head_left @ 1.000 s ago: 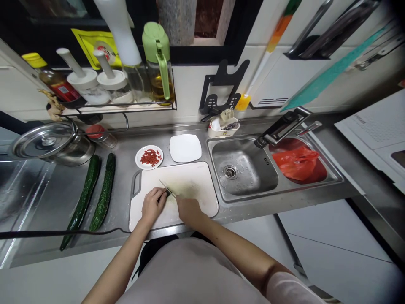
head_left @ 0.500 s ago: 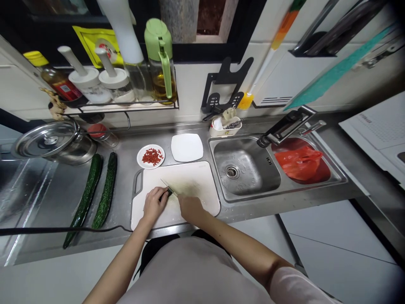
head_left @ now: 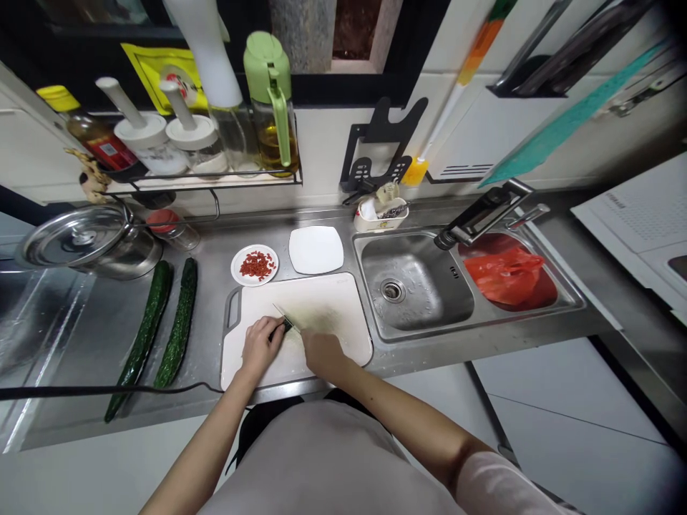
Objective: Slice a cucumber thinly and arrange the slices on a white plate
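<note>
On the white cutting board (head_left: pixel 343 300), my left hand (head_left: pixel 262 345) is closed over a short dark green piece of cucumber (head_left: pixel 286 324), its fingertips on the near side. My right hand (head_left: pixel 323 355) is wrapped round the handle of a knife (head_left: pixel 281 311), and the handle itself is hidden in the fist. The thin blade stands edge down against the piece, just right of my left fingers. Pale green wet smears mark the board right of the blade. Two whole cucumbers (head_left: pixel 140 336) lie on the counter to the left.
Behind the board are a small plate of red berries (head_left: pixel 256 265) and a white square plate (head_left: pixel 316 249). A steel sink (head_left: pixel 418 286) with a red bag (head_left: pixel 504 277) adjoins on the right. A black cord (head_left: pixel 107 390) crosses the counter's left front. A lidded pot (head_left: pixel 91 243) stands back left.
Almost nothing differs. Both hands, the knife and the cucumber piece keep their places on the board; the whole view has shifted very slightly.
</note>
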`<state>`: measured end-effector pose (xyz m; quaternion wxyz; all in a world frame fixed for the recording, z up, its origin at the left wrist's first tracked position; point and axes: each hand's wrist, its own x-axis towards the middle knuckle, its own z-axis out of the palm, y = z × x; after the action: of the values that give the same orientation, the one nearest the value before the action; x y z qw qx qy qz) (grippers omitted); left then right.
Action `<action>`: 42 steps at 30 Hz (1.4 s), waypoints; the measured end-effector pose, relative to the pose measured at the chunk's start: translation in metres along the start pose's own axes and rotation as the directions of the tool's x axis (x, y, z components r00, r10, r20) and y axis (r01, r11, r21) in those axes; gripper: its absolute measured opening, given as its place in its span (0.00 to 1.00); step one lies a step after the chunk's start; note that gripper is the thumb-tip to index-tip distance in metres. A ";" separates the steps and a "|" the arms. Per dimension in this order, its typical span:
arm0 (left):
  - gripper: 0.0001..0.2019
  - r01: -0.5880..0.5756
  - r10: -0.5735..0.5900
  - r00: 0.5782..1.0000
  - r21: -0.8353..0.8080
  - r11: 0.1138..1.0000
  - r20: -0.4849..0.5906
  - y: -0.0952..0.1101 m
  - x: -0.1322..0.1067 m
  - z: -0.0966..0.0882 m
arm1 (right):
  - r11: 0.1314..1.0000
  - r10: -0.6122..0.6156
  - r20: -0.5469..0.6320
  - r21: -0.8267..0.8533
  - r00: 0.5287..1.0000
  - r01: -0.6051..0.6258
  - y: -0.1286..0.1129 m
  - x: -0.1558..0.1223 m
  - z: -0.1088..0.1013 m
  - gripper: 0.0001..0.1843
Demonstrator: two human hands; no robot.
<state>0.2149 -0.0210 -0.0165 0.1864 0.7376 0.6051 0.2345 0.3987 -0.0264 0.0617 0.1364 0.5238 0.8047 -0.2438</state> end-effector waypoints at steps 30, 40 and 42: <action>0.13 0.007 -0.007 1.000 0.035 0.999 0.001 0.000 0.002 0.001 | 1.000 0.018 -0.009 -0.013 1.000 -0.019 0.000 0.006 -0.002 0.16; 0.13 0.033 -0.033 0.999 0.034 0.999 0.003 0.000 0.003 0.001 | 0.999 0.018 0.021 -0.051 1.000 -0.016 -0.001 0.017 -0.002 0.17; 0.13 0.038 -0.038 0.999 0.033 0.999 0.000 -0.001 0.003 0.001 | 0.998 0.023 0.032 -0.056 0.999 -0.021 -0.001 0.017 -0.003 0.17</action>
<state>0.2156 -0.0180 -0.0174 0.1786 0.7290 0.6228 0.2206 0.3906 -0.0124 0.0565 0.1667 0.5248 0.8030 -0.2281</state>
